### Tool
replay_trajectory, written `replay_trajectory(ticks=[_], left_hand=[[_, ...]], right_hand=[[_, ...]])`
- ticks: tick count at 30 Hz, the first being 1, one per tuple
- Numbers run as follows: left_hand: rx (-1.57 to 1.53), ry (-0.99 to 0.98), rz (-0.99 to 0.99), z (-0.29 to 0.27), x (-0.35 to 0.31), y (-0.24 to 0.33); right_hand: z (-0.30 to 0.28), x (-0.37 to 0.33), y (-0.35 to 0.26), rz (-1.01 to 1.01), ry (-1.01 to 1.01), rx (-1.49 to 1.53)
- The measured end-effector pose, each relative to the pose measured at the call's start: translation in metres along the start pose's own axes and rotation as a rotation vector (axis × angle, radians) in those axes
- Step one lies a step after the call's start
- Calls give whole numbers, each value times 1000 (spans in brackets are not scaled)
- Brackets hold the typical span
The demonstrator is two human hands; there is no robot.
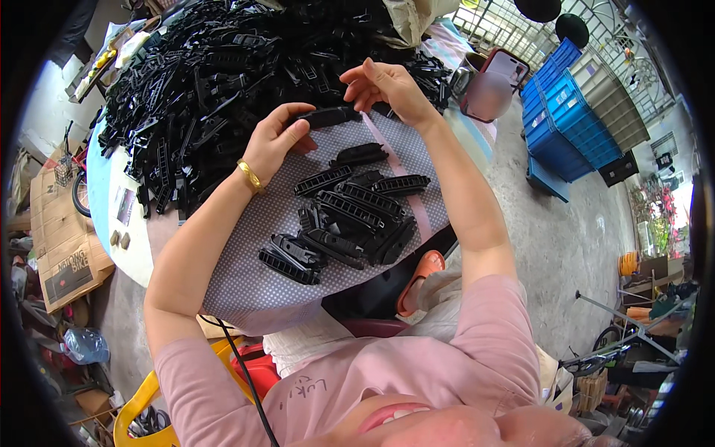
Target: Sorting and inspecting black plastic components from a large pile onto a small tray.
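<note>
My left hand (279,140), with a gold bracelet at the wrist, grips the left end of a long black slotted plastic part (330,116) between thumb and fingers. Just past the part's right end, my right hand (387,88) is raised with its fingers loosely bent and apart, and I see nothing in it. Between my forearms, a loose group of similar black plastic parts (350,205) lies on the patterned grey tablecloth (249,257). A pink ribbon-like strip (417,212) runs along the cloth to the right of them.
A large heap of black plastic parts (216,82) covers the table's far side. Near its right edge stands a phone (514,67). Blue crates (570,123) are stacked on the floor at right. Cardboard (71,238) leans at left, and a yellow chair (138,398) is lower left.
</note>
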State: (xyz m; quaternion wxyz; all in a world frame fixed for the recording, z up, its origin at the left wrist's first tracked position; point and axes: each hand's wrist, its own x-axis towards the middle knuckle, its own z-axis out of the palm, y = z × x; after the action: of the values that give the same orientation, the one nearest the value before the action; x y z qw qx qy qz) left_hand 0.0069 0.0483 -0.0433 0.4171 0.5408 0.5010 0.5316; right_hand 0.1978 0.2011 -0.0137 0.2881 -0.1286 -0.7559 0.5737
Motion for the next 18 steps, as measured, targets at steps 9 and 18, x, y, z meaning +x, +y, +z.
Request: replay_trajectory(ticks=[9,18], left_hand=[[-92,-122,-12,-1,3,0],[364,-375,97,-1,-13,6]], right_hand=[[6,-27,-5,104,-60,-130],[32,-95,-33,72,-132,-279]])
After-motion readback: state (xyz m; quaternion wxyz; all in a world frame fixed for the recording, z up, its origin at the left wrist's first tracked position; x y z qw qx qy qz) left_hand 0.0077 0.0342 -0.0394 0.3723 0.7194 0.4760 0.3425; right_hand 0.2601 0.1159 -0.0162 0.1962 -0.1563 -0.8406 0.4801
